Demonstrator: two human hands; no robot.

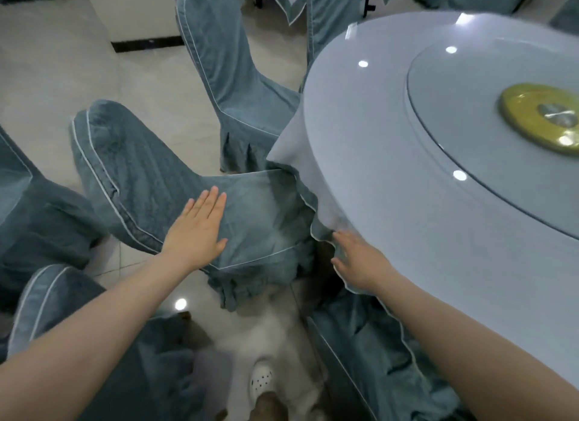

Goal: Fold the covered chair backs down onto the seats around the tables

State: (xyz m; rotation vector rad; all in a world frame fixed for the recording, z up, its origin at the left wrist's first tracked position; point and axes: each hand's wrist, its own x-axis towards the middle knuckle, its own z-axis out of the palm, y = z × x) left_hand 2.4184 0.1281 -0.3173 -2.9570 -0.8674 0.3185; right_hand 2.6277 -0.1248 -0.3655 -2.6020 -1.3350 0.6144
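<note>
A chair in a teal quilted cover stands in front of me, its back (125, 169) leaning away to the left and its seat (260, 220) reaching under the table's cloth. My left hand (197, 232) lies flat on the seat cover near the base of the back, fingers straight and together. My right hand (357, 260) touches the hanging edge of the pale tablecloth (313, 195) with relaxed fingers. A second covered chair (232, 75) stands upright farther along the table. Another covered chair back (53, 298) is at my lower left.
The round table (391, 122) with a glass turntable (470, 113) and a yellow centre disc fills the right. More covered chairs stand at the far left (28, 207) and lower right (376, 351). A white pillar base (138, 19) rises behind. My white shoe (261, 383) is on the tiled floor.
</note>
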